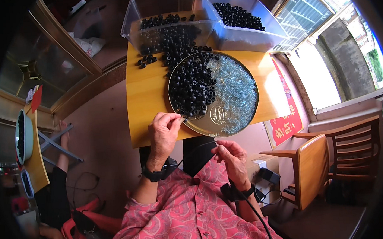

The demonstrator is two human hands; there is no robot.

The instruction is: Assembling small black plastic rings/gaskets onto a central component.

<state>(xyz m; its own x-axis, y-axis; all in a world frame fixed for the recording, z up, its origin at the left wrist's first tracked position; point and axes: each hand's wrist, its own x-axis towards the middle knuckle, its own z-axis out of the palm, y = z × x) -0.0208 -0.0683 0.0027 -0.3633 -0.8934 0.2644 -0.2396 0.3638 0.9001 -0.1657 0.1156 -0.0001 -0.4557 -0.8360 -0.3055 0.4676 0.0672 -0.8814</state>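
Observation:
A round gold-coloured tray [208,122] holds a heap of black beads [192,83] on its left half and many tiny clear bluish pieces [235,94] on its right. At the tray's lower left rim, my left hand [163,132] is closed in a pinch, with a small black bead at its thumb and fingertips. Just below the tray's near edge is my right hand [231,157]. Its thumb and forefinger press together on something thin that I cannot make out. A thin dark line [195,152] runs between the right fingertips and the left wrist.
Behind the tray, two clear plastic bins [252,40] hold more black beads, some spilled on the yellow table [146,102]. Wooden chairs [312,172] and a cardboard box [266,163] are at the right. A person's leg [64,146] and a red stool [93,220] show at left.

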